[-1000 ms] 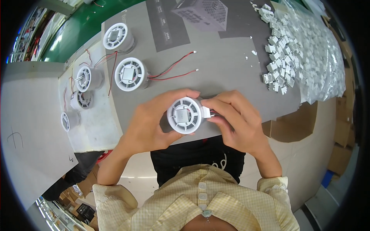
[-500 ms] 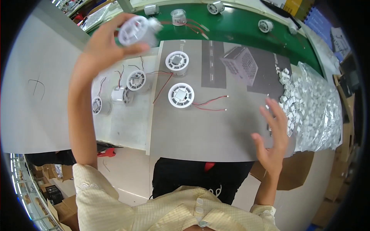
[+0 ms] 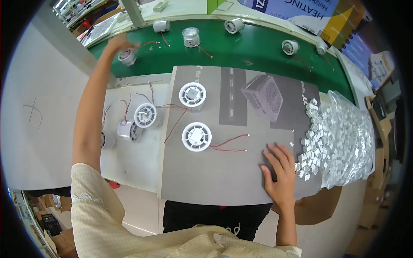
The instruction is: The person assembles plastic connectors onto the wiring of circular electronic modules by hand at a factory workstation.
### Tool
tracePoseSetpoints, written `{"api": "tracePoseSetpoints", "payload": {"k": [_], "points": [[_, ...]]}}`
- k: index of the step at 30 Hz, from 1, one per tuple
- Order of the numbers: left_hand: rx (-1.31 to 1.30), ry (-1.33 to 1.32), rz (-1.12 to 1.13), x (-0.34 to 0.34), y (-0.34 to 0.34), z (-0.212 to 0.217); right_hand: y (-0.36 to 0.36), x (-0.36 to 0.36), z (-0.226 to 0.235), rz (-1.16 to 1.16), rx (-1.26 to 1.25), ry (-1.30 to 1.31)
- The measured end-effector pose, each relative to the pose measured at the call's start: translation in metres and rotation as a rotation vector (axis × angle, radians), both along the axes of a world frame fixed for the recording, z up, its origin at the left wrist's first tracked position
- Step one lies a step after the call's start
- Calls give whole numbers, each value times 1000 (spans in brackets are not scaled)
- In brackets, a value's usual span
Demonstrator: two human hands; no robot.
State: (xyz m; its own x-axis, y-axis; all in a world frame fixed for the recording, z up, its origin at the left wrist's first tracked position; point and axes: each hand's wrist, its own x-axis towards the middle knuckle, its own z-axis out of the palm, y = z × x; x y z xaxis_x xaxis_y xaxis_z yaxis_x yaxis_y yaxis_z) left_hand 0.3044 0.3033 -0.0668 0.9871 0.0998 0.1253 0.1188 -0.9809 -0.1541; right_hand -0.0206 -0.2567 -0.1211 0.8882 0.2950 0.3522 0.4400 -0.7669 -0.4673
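Observation:
My left hand [image 3: 119, 44] reaches over the far left of the green surface, its fingers blurred. Right beneath it is a white cylindrical housing [image 3: 127, 57]; whether the fingers still touch it is unclear. My right hand [image 3: 280, 174] rests open on the grey printed board [image 3: 232, 180], fingers spread, beside a heap of small white connector-like pieces [image 3: 312, 148]. Between my arms, two round white housings stand on the board. The nearer housing [image 3: 196, 136] has a pale square in its ring and red wires to its right; the farther housing [image 3: 192, 94] has a grey square.
More housings with thin wires, one upright [image 3: 145, 115] and one on its side [image 3: 128, 130], occupy the white tabletop left of the board. Several others lie along the green surface [image 3: 254, 47]. A clear plastic bag [image 3: 350, 142] of white pieces bounds the right side.
My left hand has carried a white housing from above the tabletop to the far green surface. My right hand, raised before, has come down onto the board. The whole view has shifted.

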Motion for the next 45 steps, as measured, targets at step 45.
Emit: {"api": "tracePoseSetpoints", "payload": {"k": [45], "points": [[-550,-299,-1521,-334,-295,-55,43,-44,-6,204,1023,529]]}}
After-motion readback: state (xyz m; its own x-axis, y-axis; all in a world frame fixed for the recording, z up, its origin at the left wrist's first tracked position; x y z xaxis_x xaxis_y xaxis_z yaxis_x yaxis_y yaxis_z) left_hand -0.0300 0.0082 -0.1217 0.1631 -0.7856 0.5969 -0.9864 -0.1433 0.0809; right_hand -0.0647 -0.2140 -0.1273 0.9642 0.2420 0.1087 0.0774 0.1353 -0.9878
